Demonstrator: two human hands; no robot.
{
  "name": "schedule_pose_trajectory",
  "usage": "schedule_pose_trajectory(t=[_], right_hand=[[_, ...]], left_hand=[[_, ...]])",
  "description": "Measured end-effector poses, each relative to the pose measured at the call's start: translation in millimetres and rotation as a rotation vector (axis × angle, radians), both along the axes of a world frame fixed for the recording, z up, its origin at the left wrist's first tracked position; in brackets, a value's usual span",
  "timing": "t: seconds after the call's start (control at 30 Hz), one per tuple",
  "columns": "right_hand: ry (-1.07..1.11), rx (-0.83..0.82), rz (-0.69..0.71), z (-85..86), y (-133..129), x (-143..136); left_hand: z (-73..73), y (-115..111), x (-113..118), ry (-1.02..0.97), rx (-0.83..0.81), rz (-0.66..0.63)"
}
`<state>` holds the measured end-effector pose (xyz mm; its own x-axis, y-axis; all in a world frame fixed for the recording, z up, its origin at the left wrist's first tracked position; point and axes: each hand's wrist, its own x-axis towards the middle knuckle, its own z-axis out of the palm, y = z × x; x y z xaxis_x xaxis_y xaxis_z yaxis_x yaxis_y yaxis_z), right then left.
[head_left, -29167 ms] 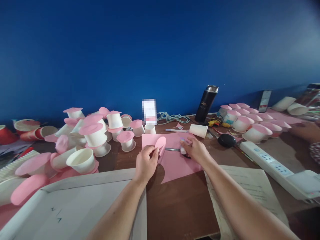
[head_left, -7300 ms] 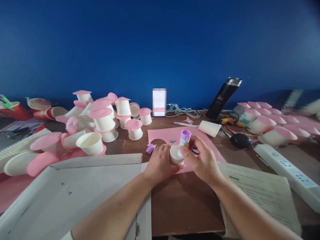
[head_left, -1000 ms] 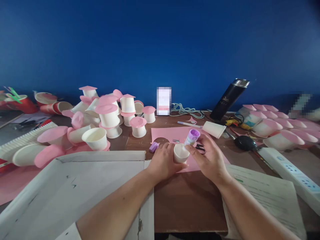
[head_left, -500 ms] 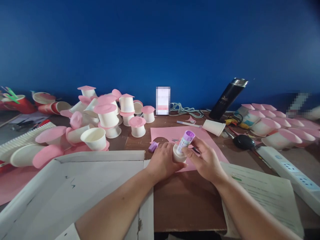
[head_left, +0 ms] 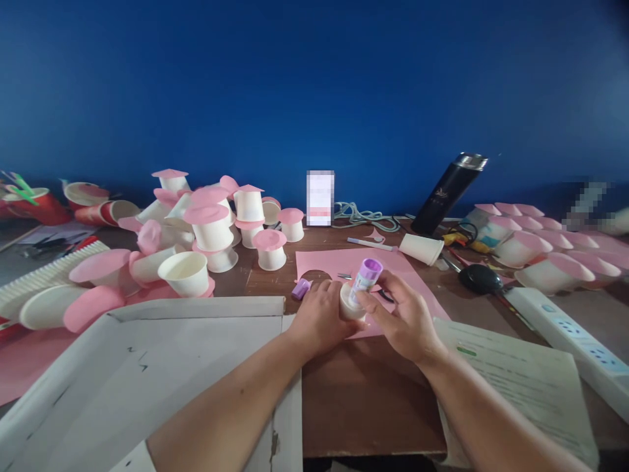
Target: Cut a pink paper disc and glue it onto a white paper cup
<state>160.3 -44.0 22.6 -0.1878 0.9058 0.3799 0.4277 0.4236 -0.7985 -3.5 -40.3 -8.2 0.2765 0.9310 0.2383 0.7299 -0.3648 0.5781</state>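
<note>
Over the pink sheet (head_left: 413, 269) on the brown surface (head_left: 373, 406), the left hand (head_left: 322, 318) curls its fingers around the small white cup (head_left: 348, 308). The right hand (head_left: 405, 314) is partly closed, its thumb and fingers pinching the glue stick (head_left: 364, 282), which tilts against the top of that cup. Just beside the left hand lies the purple cap (head_left: 301, 289). Scissors (head_left: 344, 276), partly hidden, rest on the sheet beyond the cup, and the pen (head_left: 371, 244) lies near an overturned cup (head_left: 421, 249).
</note>
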Motion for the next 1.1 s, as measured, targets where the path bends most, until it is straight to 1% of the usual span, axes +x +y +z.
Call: schedule_pose_trajectory(t=[0.1,0.17,0.2,0.3,0.4,0.53,0.7,0.83,0.93,1.1], right_hand=[[0.271,-0.035,-0.04,-1.4,7,5],[0.451,-0.041,-0.105,-2.3,15,10],[0.506,-0.054,-0.138,-3.0,20,12],[0.597,-0.176,-0.195,-5.6,32,16],[0.638,-0.33,-0.183,-8.7,38,17],[0.623,-0.436,-0.127,-13.1,39,16],[0.637,-0.563,-0.056,-17.6,41,13],[0.626,-0.634,-0.047,-17.7,39,10],[0.519,-0.595,-0.02,-17.1,37,9],[0.176,-0.462,0.032,-19.1,34,6]], left_hand=[[-1.2,0,0,-0.021,0.003,0.01],[-1.8,0,1,-0.03,0.003,0.01],[-1.7,-1,1,-0.035,0.002,0.009],[0.0,-1,0,-0.082,0.001,0.007],[2.6,-1,-1,-0.139,-0.014,0.07],[2.2,2,-4,-0.147,-0.007,0.174],[-1.3,4,-6,-0.103,-0.018,0.185],[1.7,3,-6,-0.093,-0.004,0.186],[3.7,3,-8,-0.084,0.055,0.219],[0.5,8,-12,-0.085,0.224,0.312]])
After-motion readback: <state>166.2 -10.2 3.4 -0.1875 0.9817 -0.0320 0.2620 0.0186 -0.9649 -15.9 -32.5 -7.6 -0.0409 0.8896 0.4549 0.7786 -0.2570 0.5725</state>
